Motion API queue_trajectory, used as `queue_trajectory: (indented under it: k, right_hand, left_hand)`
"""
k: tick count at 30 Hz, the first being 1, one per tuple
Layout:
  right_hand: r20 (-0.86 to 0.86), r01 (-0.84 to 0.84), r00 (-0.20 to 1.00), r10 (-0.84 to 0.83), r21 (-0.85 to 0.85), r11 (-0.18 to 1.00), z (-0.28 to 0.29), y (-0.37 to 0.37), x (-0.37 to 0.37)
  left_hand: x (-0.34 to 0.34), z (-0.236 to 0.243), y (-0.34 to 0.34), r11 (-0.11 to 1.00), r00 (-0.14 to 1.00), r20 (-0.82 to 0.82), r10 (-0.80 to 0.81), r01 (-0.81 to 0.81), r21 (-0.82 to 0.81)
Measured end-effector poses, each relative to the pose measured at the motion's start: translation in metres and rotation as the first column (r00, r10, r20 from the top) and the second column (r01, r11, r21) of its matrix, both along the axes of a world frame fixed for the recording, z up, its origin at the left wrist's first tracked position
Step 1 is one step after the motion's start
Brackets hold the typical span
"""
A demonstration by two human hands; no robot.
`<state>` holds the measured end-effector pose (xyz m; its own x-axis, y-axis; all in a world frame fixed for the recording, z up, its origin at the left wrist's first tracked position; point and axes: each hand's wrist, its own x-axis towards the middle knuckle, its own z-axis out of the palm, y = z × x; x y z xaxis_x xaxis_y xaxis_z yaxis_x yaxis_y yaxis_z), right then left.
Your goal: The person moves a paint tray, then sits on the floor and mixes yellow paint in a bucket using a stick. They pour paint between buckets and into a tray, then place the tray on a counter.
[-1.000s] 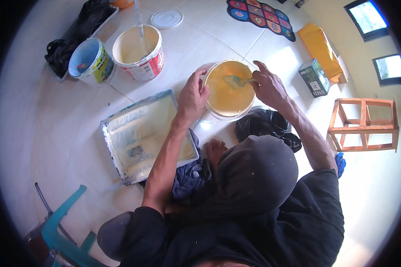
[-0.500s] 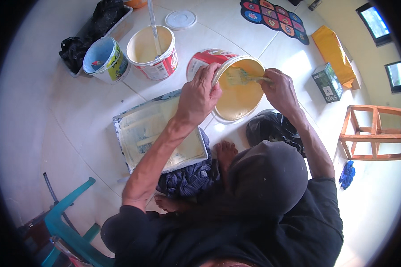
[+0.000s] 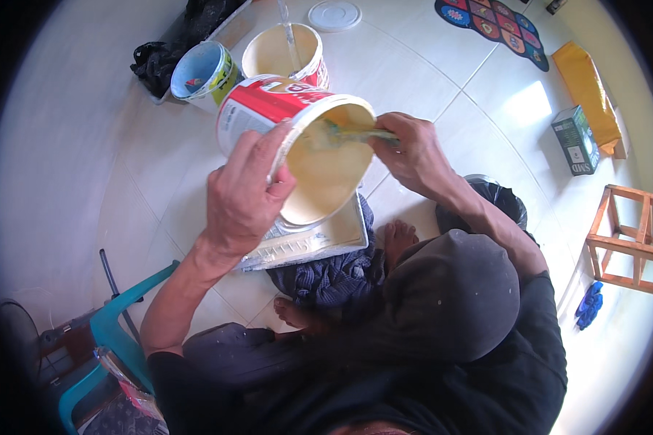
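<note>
My left hand (image 3: pixel 245 190) grips the rim of a red and white paint bucket (image 3: pixel 272 99). The bucket is tipped on its side with its mouth toward me, above a paint tray (image 3: pixel 313 245). Cream-yellow paint coats its inner wall. My right hand (image 3: pixel 412 154) is closed round the handle of a paintbrush (image 3: pixel 352 136), whose bristles reach into the bucket. Most of the tray is hidden behind the bucket, and only its near end with pale paint shows.
Another paint bucket (image 3: pixel 283 49) with a stick in it stands behind, beside a smaller bucket (image 3: pixel 196 71). A white lid (image 3: pixel 335 14) lies farther back. Dark cloth (image 3: pixel 326 278) bunches by the tray. A black bag (image 3: pixel 497 201), wooden stool (image 3: pixel 624 243) and green box (image 3: pixel 576 141) are at right; a teal chair (image 3: pixel 120 330) at left.
Both hands have brought the bucket left and nearer to me, so it now covers most of the tray. The brush has moved along with it, still inside. The whole view has shifted somewhat.
</note>
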<state>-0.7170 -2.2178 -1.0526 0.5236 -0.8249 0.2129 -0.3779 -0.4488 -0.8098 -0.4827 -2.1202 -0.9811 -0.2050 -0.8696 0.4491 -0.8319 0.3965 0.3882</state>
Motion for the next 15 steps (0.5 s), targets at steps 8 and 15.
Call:
queue_trajectory:
  k: [8,15]
  right_hand:
    - [0.129,-0.210,0.970,0.204,0.032,0.977,-0.041,-0.009,0.067]
    - [0.057,-0.304,0.952,0.299,0.236,0.923,-0.066,-0.011,0.102]
  left_hand:
    - [0.035,-0.001,0.025,0.995,0.959,0.270,0.082,-0.096,0.039]
    - [0.045,-0.019,0.035,0.995,0.939,0.339,0.058,-0.083,0.060]
